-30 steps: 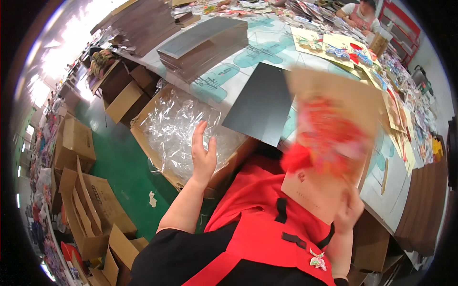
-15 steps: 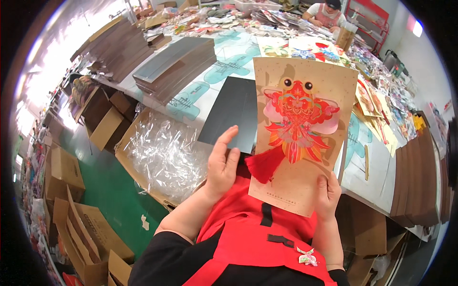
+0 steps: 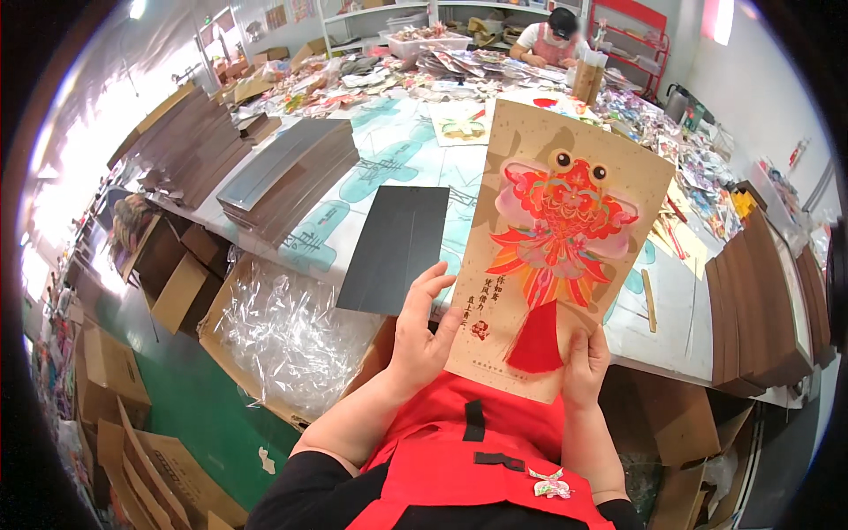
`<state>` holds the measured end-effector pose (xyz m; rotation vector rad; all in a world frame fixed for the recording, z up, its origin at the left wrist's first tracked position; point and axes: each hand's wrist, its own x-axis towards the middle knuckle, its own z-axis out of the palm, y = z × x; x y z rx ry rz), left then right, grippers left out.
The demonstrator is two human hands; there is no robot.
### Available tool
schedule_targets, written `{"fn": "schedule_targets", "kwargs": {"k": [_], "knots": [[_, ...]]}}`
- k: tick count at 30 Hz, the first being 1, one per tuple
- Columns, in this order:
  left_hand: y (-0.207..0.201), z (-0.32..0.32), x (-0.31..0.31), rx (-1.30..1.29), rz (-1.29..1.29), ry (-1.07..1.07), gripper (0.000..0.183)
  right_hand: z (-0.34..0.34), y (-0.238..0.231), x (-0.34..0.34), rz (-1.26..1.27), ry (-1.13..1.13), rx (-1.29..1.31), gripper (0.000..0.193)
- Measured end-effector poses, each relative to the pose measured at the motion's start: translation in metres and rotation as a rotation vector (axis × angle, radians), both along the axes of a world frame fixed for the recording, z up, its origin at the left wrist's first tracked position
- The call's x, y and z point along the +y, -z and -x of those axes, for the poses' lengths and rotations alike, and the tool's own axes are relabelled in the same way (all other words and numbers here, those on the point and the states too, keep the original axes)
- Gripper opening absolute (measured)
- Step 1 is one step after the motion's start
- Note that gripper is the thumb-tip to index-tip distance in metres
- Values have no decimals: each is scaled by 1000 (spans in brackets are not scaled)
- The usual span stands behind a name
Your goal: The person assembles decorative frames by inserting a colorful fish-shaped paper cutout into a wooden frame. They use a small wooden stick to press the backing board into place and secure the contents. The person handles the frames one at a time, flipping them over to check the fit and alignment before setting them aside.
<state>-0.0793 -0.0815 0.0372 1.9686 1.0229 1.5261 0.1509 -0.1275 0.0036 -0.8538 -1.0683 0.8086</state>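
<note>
A tan speckled card stands tilted up in front of me. On its face is a red and pink goldfish decoration with bulging eyes. A red tassel hangs below the fish. My right hand grips the card's lower right edge, thumb in front and the other fingers hidden behind. At the lower left edge is my left hand, its fingers stretched out and thumb apart; whether it touches the card I cannot tell. A dark flat board lies on the table just beyond it.
Stacked dark boards stand at the table's left, brown stacks at the right. Left of me sits a carton of clear plastic wrap. A thin wooden stick lies at right. Another person sits beyond the cluttered far end.
The tassel has swung from the card's left side to hang below the fish, uncovering dark lettering. The card tilts more to the right. My left hand has come to its left edge.
</note>
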Motion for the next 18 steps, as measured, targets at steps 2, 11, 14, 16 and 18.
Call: {"fn": "schedule_targets", "kwargs": {"k": [2, 11, 14, 16, 18], "knots": [[3, -11, 0, -272, 189, 172, 39, 2, -2, 0, -6, -5, 10, 25], [1, -34, 18, -557, 355, 322, 51, -14, -3, -1, 2, -184, 78, 42], [-1, -37, 31, -669, 372, 461, 51, -24, -26, 3, 52, -447, 581, 71], [-4, -41, 36, -751, 460, 582, 49, -34, -42, 24, 76, -492, 663, 73], [-2, -51, 40, -807, 576, 688, 48, -35, -61, 41, 28, -621, 641, 75]]}}
